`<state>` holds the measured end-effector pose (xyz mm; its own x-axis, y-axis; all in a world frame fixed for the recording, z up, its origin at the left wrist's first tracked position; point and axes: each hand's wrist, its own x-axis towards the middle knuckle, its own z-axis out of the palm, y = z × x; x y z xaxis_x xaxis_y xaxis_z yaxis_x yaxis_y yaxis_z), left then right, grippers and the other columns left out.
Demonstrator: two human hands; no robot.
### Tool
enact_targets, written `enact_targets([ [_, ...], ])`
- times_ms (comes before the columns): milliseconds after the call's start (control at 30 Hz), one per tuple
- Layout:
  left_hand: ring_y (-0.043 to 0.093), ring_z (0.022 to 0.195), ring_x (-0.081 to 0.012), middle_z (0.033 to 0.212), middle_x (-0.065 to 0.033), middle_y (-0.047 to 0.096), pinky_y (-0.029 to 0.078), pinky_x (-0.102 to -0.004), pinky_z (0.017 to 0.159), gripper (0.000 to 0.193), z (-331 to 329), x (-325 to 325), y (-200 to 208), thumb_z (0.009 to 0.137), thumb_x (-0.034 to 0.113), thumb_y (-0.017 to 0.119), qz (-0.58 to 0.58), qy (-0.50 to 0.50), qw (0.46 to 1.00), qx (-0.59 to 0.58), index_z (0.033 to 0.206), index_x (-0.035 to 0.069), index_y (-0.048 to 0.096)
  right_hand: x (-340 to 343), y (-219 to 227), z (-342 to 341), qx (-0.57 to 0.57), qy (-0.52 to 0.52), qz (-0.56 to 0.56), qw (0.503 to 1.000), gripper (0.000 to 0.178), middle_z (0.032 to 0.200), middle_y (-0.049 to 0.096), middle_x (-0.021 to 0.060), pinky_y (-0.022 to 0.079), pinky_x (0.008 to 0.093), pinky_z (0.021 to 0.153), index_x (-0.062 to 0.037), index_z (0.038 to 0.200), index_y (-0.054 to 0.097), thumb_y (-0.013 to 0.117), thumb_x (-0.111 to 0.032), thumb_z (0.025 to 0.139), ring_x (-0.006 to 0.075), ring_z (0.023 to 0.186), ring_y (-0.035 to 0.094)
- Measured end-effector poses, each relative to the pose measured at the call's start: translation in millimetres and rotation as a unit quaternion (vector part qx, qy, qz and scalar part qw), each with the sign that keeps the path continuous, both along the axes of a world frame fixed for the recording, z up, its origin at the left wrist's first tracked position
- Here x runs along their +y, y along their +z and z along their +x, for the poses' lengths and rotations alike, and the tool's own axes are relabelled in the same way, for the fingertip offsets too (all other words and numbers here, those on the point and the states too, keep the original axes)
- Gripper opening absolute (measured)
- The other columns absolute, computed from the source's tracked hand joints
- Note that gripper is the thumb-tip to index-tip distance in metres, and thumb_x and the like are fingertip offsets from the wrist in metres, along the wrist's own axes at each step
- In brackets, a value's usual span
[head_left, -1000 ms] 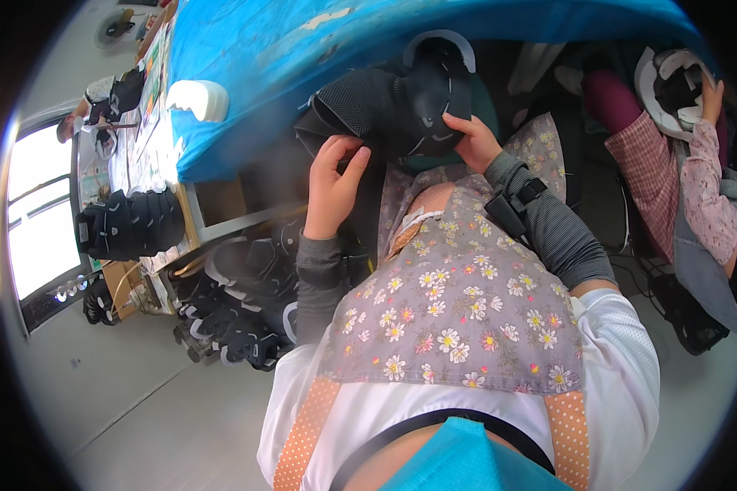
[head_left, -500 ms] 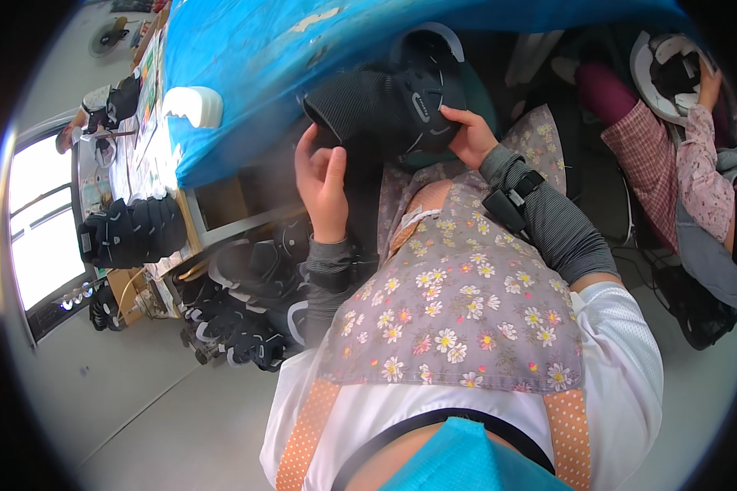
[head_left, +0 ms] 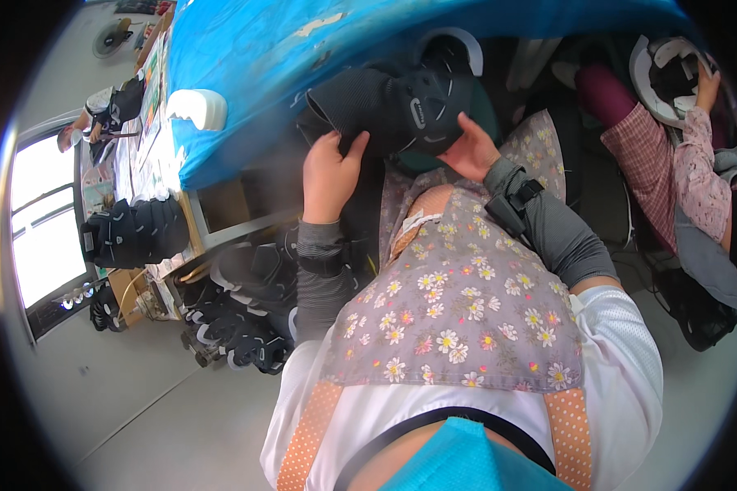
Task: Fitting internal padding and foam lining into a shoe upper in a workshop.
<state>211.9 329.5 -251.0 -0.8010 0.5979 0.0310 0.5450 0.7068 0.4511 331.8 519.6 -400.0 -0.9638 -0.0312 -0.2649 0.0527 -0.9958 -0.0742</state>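
At the far left a bright window (head_left: 49,237) stands beside a stack of dark padded pieces (head_left: 135,233), and right of these a white curved piece (head_left: 197,109) lies on the blue cover (head_left: 254,82) of a table. Below the table's edge sits a heap of black pieces with pale trim (head_left: 250,303), some of it in shadow. Next comes the left hand (head_left: 332,176), raised at the near left edge of a black boot-like piece (head_left: 377,106); its thumb stands apart, and its other fingertips are partly hidden at that edge, so I cannot tell whether they are pinching it. The boot-like piece is just below the blue cover, above the wearer's lap, its ribbed fabric end to the left and a white curved band (head_left: 471,51) at its far right end. Under its right side is the right hand (head_left: 471,151), fingers loosely open, thumb lifted, above a flowered apron (head_left: 458,303). At the far right a co-worker (head_left: 704,184) in a pink patterned sleeve holds a white-rimmed dark piece (head_left: 647,78)
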Motion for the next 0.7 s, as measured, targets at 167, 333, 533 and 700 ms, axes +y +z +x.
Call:
enact_targets([
  [167,0.058,0.067,-0.0418,0.07,-0.0223,0.058,0.044,-0.0457,0.053,0.016,-2,51,34,0.091,0.015,0.057,0.067,-0.04,0.979,0.189,0.092,-0.001,0.056,-13,34,-3,0.02,-0.021,0.171,0.985,0.042,0.125,0.059,0.0078,0.039,0.0409,0.104,-0.0079,0.129,0.052,0.06,-0.015,0.088,0.0236,0.117,0.054],
  [333,0.06,0.063,-0.0379,0.068,-0.0195,0.061,0.048,-0.0446,0.053,0.017,-38,93,16,0.092,0.017,0.054,0.036,-0.085,0.959,0.267,0.094,0.0,0.052,-7,56,-6,0.008,-0.051,0.028,0.998,0.043,0.126,0.058,0.0121,0.037,0.0431,0.105,-0.0009,0.128,0.05,0.057,-0.01,0.086,0.0267,0.117,0.054],
  [533,0.063,0.069,-0.0391,0.074,-0.0205,0.064,0.05,-0.0473,0.061,0.026,-78,121,-21,0.093,0.025,0.051,-0.082,-0.143,0.96,0.227,0.086,0.001,0.055,-3,39,-15,0.011,-0.076,-0.029,0.997,0.041,0.123,0.059,0.0144,0.036,0.0444,0.106,0.0013,0.124,0.052,0.056,-0.016,0.088,0.0283,0.116,0.053],
  [700,0.06,0.089,-0.0437,0.089,-0.0261,0.064,0.049,-0.0489,0.078,0.033,-97,127,-37,0.093,0.029,0.052,-0.103,-0.142,0.982,0.076,0.091,-0.002,0.062,-7,34,-14,0.021,-0.065,-0.054,0.996,0.039,0.122,0.059,0.0133,0.035,0.0429,0.107,0.0,0.125,0.052,0.056,-0.018,0.09,0.0273,0.117,0.053],
])
